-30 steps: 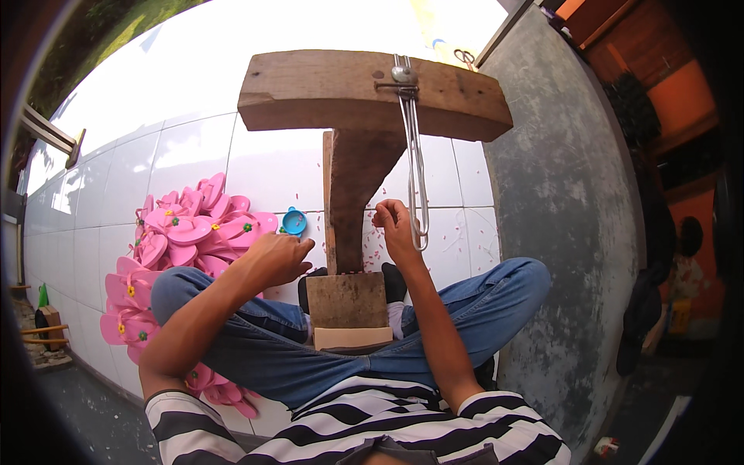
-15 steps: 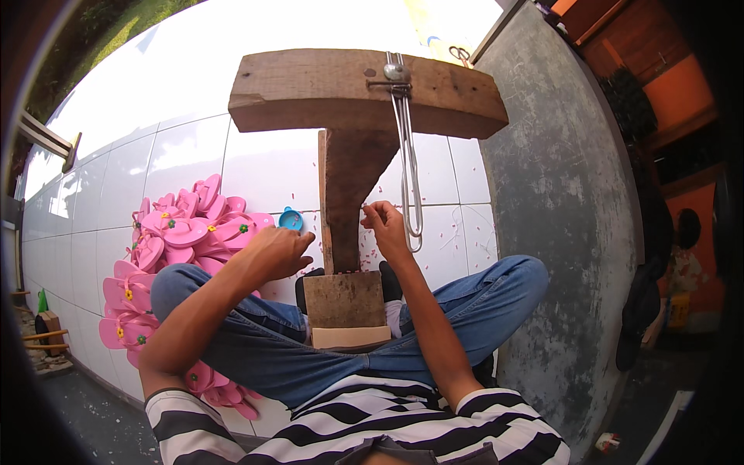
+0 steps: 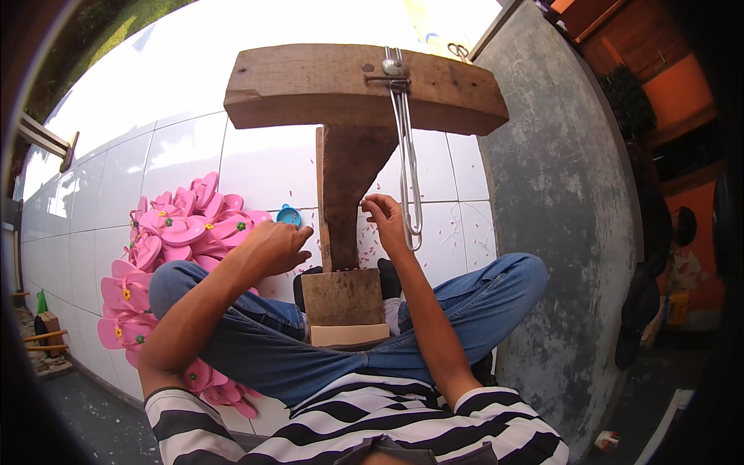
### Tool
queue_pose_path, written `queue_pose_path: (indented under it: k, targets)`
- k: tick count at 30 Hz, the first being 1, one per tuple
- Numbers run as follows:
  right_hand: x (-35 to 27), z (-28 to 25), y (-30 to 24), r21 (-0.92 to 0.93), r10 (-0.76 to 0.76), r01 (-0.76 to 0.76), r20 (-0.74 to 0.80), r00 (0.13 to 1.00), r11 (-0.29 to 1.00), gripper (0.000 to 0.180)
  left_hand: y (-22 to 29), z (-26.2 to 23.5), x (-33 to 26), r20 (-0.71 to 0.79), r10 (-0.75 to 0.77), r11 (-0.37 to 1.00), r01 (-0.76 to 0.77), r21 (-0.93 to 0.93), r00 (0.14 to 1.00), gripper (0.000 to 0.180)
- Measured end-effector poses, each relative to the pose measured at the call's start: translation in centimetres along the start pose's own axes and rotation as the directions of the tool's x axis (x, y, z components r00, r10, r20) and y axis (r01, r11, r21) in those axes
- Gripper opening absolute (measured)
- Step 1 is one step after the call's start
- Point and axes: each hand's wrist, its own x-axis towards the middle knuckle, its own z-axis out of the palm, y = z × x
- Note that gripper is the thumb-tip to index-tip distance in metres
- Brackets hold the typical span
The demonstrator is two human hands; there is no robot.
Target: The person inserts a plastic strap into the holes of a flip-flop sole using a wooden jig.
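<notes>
A T-shaped wooden stand (image 3: 364,85) rises between my bent legs, with a thick beam across its top. My left hand (image 3: 275,246) hovers left of its post, beside a small round blue container (image 3: 289,215); thumb and forefinger are apart, and nothing shows between them. On the post's other side is my right hand (image 3: 387,221), its fingers curled and the tips close together near the wood. Whatever they pinch, if anything, is too small to make out. Long bent metal wire (image 3: 409,170) hangs from a nail on the beam, just right of this hand.
Pink flip-flops (image 3: 174,229) with small flower decorations lie heaped on the left. Tiny pink scraps (image 3: 372,252) dot the white tiles (image 3: 182,155) around the post. A wooden block (image 3: 343,294) sits at the post's foot. Scissors (image 3: 459,51) lie behind the beam; a grey surface (image 3: 558,256) runs along the right.
The whole view has shifted slightly. My right hand's fingers sit a little higher beside the post; my left hand stays in nearly the same place.
</notes>
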Motion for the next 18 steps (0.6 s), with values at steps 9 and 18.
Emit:
queue_pose_path:
  k: [9,18]
  targets:
    - [-0.1,0.5,-1.3,0.018,0.02,-0.02,0.019,1.0,1.0,0.021,-0.6,0.8,0.0,-0.127,0.066,0.998,-0.068,-0.004,0.99,0.036]
    - [0.1,0.7,-0.9,-0.072,-0.006,0.005,-0.012,1.0,0.997,0.021,0.0,0.0,0.1,-0.004,0.005,1.0,-0.005,-0.002,1.0,0.038]
